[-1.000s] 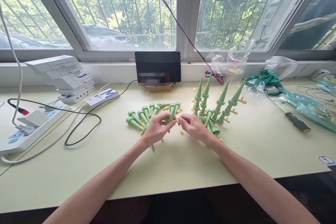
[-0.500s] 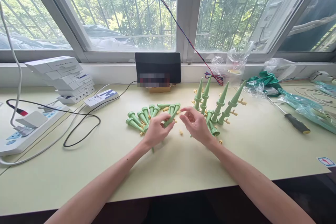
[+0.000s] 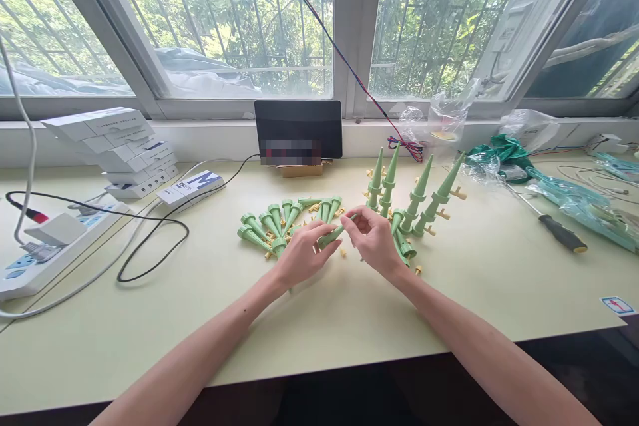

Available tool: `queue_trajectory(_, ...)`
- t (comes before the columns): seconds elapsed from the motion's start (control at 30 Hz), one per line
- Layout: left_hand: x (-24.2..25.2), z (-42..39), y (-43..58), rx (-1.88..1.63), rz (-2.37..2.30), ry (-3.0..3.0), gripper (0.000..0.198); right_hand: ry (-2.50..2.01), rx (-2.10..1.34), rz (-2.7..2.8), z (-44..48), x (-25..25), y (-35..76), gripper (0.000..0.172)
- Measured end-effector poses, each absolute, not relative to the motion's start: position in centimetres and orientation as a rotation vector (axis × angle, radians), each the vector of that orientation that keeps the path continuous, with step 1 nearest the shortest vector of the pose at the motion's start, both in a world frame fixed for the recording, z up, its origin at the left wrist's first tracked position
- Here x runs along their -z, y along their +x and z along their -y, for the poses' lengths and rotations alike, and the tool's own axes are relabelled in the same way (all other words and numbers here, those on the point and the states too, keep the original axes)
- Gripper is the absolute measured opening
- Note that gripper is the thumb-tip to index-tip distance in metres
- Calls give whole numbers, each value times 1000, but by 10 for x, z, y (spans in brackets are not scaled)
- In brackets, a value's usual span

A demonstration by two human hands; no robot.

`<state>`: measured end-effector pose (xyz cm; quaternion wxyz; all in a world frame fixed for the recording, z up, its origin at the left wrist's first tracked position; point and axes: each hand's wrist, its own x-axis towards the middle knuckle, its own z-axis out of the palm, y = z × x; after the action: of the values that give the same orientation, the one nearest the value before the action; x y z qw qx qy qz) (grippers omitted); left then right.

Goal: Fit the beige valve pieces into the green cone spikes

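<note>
My left hand [image 3: 304, 253] is closed around a green plastic watering spike [image 3: 330, 235]. The thumb and fingertips of my right hand [image 3: 372, 236] pinch the slim end of the same spike, partly covering it. Left of the hands lies a loose pile of green spikes [image 3: 269, 221] with yellow valves [image 3: 314, 208] among them. Stacked green spikes [image 3: 419, 196] with yellow valves sticking out stand just beyond my right hand. A small yellow valve [image 3: 343, 252] rests on the table between my hands, and another yellow valve [image 3: 418, 270] lies near my right wrist.
A tablet [image 3: 298, 126] leans at the back on a cardboard stand. White boxes [image 3: 117, 150] and a power strip [image 3: 60, 249] with cables sit at left. A screwdriver [image 3: 562, 233] and plastic bags [image 3: 574, 190] lie at right. The table's front edge is near my forearms.
My right hand has moved in to the left hand and now grips the spike's slim end. The held spike has tipped from steep to flatter, pointing right.
</note>
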<state>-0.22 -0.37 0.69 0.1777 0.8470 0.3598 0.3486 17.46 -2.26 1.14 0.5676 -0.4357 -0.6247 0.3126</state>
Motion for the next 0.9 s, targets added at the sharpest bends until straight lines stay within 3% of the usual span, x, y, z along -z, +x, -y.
queue_trajectory(0.13,-9,4,-2,-1020,-1023,2281,32,-1047,-661,1416,21,-13,178,21)
queue_trajectory(0.53,-12,4,-2,-1150,-1072,2251,21,-1089,-131,1603,17,-15,188,19)
queue_trajectory(0.9,-11,4,-2,-1145,-1070,2276,19,-1207,-63,1706,6,-6,193,21)
